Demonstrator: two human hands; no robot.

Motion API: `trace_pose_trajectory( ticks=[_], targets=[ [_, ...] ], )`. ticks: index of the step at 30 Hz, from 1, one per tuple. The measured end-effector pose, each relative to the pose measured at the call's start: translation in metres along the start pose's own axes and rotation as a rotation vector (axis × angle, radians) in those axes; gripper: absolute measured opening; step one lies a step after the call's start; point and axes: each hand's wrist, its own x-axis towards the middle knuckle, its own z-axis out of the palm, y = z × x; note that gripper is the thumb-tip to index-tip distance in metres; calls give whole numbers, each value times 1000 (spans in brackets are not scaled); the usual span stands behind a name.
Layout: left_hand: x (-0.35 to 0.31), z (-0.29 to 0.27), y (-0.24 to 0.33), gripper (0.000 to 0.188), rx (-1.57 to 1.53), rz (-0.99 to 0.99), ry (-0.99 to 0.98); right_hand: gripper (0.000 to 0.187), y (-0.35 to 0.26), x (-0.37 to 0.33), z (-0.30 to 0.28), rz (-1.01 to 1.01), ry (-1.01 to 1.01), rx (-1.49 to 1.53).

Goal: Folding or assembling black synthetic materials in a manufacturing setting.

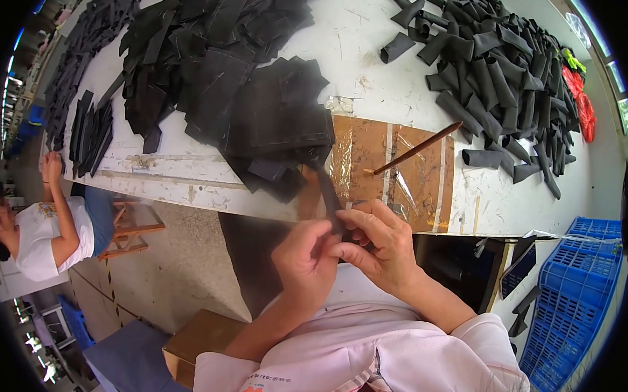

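At the table's front edge, my left hand (303,260) and my right hand (383,242) meet with fingers closed on a narrow black fabric piece (329,191). Its lower end disappears between my fingertips; the upper part runs up toward the heap. Just beyond lies a big pile of flat black fabric pieces (220,87). A brown wooden stick (420,149) with a narrowed end rests slantwise on a taped cardboard sheet (362,138), to the right of the fabric piece. Farther right, many black fabric tubes (498,81) lie heaped.
The white table (348,50) stretches across in front of me. Red and yellow-green plastic bags (579,102) sit behind the tubes. Blue plastic crates (574,295) stand at the right, a cardboard box (199,341) at lower left. Another person (60,234) works at the table's left.
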Motion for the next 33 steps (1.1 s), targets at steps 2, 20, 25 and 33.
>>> trace_pose_trajectory(
  ticks=[2, 20, 25, 33],
  targets=[
    [2, 0, -1, 16, 22, 69, 10, 22, 2, -3, 3, -6, 44, -43],
    [27, -25, -5, 35, -1274, -756, -321, 2, 18, 8, 6, 458, -76, 654],
    [21, 0, -5, 28, -376, -363, -36, 12, 25, 1, 7, 819, -198, 1417],
    [21, -9, 6, 29, -566, -496, -27, 19, 27, 0, 3, 597, -167, 1085]
  ],
)
